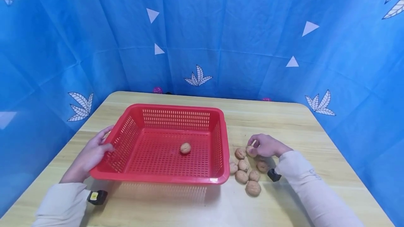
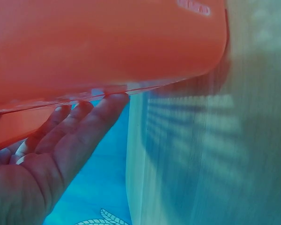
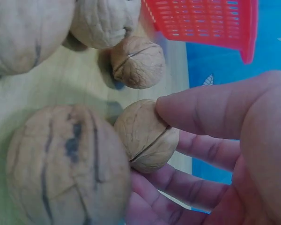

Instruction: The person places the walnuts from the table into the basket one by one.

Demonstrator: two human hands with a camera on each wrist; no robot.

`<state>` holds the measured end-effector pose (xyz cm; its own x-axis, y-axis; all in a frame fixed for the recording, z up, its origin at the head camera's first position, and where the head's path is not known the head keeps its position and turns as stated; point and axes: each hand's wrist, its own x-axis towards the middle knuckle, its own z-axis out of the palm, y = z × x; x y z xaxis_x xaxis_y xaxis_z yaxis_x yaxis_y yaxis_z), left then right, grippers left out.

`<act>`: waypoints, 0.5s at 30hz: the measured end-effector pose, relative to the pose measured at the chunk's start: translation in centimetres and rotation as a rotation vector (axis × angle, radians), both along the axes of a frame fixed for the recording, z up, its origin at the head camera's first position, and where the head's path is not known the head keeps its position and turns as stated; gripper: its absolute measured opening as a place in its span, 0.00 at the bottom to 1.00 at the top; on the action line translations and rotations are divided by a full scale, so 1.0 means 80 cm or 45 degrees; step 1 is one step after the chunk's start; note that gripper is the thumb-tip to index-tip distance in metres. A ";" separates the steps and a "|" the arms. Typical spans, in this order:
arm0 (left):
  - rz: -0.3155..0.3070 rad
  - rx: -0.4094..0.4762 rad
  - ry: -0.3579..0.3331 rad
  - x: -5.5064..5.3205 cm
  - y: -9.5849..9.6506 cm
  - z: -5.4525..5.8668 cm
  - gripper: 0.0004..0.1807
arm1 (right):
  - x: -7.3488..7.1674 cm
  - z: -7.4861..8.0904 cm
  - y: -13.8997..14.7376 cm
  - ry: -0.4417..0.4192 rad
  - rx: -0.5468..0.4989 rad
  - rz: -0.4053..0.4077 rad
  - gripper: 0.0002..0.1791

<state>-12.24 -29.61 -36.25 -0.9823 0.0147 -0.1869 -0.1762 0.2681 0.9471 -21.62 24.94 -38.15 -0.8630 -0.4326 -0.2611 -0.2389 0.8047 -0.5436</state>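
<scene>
A red plastic basket (image 1: 159,179) with slotted sides stands on the left half of the table, one walnut (image 1: 185,148) on its floor. My left hand (image 1: 91,153) grips its left side, thumb over the rim; in the left wrist view the fingers (image 2: 91,124) reach under that edge. Right of the basket, my right hand (image 1: 266,145) pinches a walnut (image 3: 147,136) between thumb and fingers at the far end of a loose group. A larger walnut (image 3: 68,168) lies close beside it in the right wrist view.
Several more walnuts (image 1: 241,177) lie between the basket's right wall and my right forearm. The wooden table (image 1: 268,115) has rounded far corners. A blue patterned curtain (image 1: 195,27) hangs behind and along both sides.
</scene>
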 end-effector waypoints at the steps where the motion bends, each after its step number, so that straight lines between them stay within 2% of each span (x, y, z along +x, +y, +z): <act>1: 0.003 -0.002 -0.002 0.000 0.000 0.000 0.46 | -0.001 0.001 0.000 0.006 0.001 -0.001 0.17; 8: 0.009 -0.023 -0.001 0.002 -0.002 0.002 0.46 | -0.006 0.004 0.002 0.065 -0.007 -0.018 0.18; 15: -0.003 0.020 0.009 0.000 -0.001 -0.001 0.44 | -0.005 0.014 0.006 0.131 -0.038 -0.053 0.16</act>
<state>-12.20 -29.70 -36.30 -0.9836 0.0200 -0.1794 -0.1685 0.2539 0.9524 -22.01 25.39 -37.03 -0.9018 -0.4022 -0.1578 -0.2615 0.7989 -0.5416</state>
